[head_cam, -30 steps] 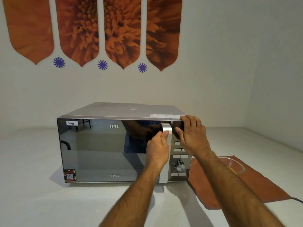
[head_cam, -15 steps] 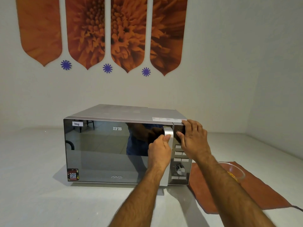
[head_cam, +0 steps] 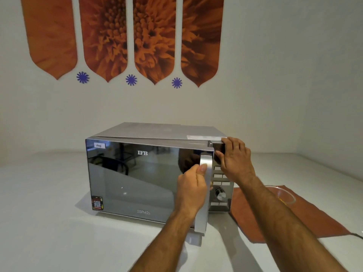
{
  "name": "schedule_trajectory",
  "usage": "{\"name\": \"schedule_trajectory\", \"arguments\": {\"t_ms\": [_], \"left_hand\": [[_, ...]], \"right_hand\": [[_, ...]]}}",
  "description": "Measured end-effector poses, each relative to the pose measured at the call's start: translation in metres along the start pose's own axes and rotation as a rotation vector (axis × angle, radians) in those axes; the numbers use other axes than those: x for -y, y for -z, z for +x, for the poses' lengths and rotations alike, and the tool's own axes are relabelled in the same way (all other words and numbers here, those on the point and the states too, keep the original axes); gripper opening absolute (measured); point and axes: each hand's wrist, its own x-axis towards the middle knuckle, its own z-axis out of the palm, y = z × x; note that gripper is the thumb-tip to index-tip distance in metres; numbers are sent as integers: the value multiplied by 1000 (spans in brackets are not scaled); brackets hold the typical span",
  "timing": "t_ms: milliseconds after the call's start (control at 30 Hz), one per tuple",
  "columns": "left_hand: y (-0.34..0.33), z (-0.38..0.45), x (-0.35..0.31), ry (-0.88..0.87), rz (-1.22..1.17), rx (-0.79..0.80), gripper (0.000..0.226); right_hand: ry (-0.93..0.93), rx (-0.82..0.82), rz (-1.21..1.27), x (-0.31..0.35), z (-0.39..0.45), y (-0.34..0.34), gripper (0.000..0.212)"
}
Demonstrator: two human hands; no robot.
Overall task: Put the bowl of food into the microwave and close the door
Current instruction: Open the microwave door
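Note:
A silver microwave with a mirrored door stands on the white counter. My left hand grips the vertical silver door handle, and the door stands slightly ajar, its right edge pulled out from the body. My right hand presses flat on the top right corner and control panel, bracing the oven. A clear glass bowl with a little yellow food sits to the right on a rust-coloured cloth, partly hidden behind my right forearm.
White counter spreads to the left and front of the microwave. The wall with orange flower panels rises behind. A dark cable lies at the cloth's right corner. A side wall closes the right.
The door has swung out a little from shut as my left hand pulled the handle. My right hand stayed on the top right corner. The view shifted.

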Motion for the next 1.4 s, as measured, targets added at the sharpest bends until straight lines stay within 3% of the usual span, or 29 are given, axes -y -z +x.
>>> {"name": "schedule_trajectory", "arguments": {"t_ms": [167, 333, 433, 600, 700, 1033, 1267, 1300, 1400], "left_hand": [[26, -22, -11, -176, 32, -101, 39], [59, -22, -37, -483, 211, -343, 29], [73, -19, -60, -589, 420, -252, 35], [99, -28, -91, -488, 686, 1, 61], [115, -39, -110, -434, 788, -31, 72], [177, -72, -165, 25, 1279, -49, 69], [218, -80, -157, 398, 1393, 179, 69], [221, -80, -152, 424, 1431, 201, 73], [232, -79, -134, 463, 1506, 191, 113]], "right_hand": [[-7, 73, -19, 2, 0, 7, 56], [-17, 159, -65, 8, 0, 19, 72], [-31, 203, -70, 12, 0, 27, 79], [-28, 255, -81, 18, -2, 35, 86], [-31, 269, -92, 19, -1, 38, 91], [-24, 257, -79, 18, -2, 36, 86], [-40, 254, -62, 19, -2, 35, 87], [-40, 253, -62, 20, -2, 35, 87], [-41, 249, -62, 19, -2, 36, 86]]}}
